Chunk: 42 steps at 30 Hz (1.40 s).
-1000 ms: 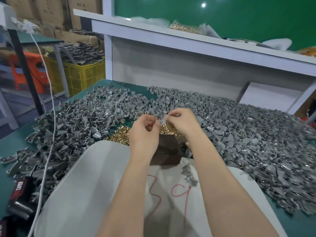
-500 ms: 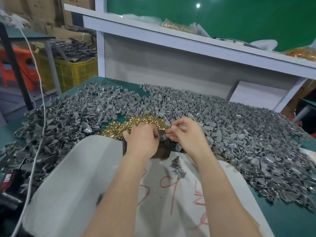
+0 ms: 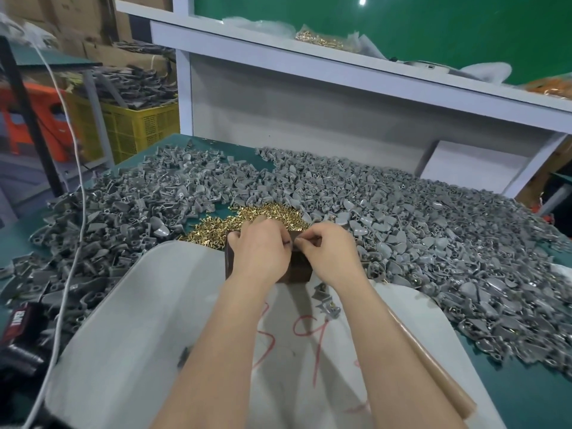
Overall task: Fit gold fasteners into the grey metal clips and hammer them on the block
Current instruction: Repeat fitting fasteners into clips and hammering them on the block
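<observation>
**Head view.** Table (image 3: 526, 385) w/ green top. L hand (image 3: 260, 250) and R hand (image 3: 332, 253) meet over the dark brown block (image 3: 297, 272), which stands at the far edge of a white sheet (image 3: 139, 305) marked w/ red strokes. Both hands have fingers curled and fingertips drawn together at the midline – they pinch a small part (image 3: 294, 244) between them, just above the block's top face. The part is mostly hidden, so clip or fastener cannot be told. L hand covers the block's left half; R hand lies over its right edge.

Gold fasteners (image 3: 213, 227) – a loose pile directly behind the block, reaching the sheet's far edge. Grey metal clips (image 3: 402, 218) form a broad heap that wraps round the pile at left, behind and right. A few separate clips (image 3: 325, 300) rest on the sheet just right of the R wrist. Brown paper strip (image 3: 433, 360) lies along the sheet's right border.

**Bkgd:** white shelf (image 3: 402, 77) above the table carries a clear bag (image 3: 325, 41) of gold fasteners; yellow crate (image 3: 139, 128) at left holds dark metal pieces; white cable (image 3: 74, 212) hangs across the left of the heap
</observation>
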Each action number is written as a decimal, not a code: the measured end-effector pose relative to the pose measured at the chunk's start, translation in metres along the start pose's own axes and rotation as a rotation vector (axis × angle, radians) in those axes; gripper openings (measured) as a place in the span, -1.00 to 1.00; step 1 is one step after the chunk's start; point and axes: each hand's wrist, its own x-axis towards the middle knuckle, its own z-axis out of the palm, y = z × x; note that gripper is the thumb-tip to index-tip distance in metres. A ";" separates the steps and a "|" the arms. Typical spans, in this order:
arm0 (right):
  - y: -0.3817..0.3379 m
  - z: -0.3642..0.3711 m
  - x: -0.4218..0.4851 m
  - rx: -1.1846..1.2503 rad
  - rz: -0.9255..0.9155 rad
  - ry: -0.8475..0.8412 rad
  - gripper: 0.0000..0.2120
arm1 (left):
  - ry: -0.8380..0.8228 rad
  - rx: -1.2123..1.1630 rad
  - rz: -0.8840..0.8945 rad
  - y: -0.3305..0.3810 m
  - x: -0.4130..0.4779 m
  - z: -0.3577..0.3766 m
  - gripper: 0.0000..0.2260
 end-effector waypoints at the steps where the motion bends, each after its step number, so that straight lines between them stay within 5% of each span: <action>1: -0.002 -0.001 0.001 -0.033 -0.003 -0.015 -0.90 | 0.002 0.001 0.003 0.000 0.000 0.000 -0.90; 8: -0.015 -0.011 0.010 -0.216 -0.060 -0.151 -0.91 | -0.001 0.035 0.019 -0.001 0.001 0.003 -0.95; 24: -0.001 -0.009 0.000 -0.074 -0.111 -0.091 -0.88 | -0.004 0.021 0.015 0.000 0.000 0.000 -0.89; 29: 0.026 -0.031 -0.009 -0.100 0.193 0.024 -0.81 | -0.009 -0.006 0.011 -0.001 0.001 0.000 -0.85; 33: 0.035 -0.026 -0.016 -0.389 0.334 -0.181 -0.77 | -0.014 -0.009 0.004 -0.001 0.001 0.001 -0.86; 42: 0.021 -0.060 -0.022 -0.075 0.182 -0.052 -0.77 | -0.010 0.006 0.007 -0.003 0.001 0.001 -0.85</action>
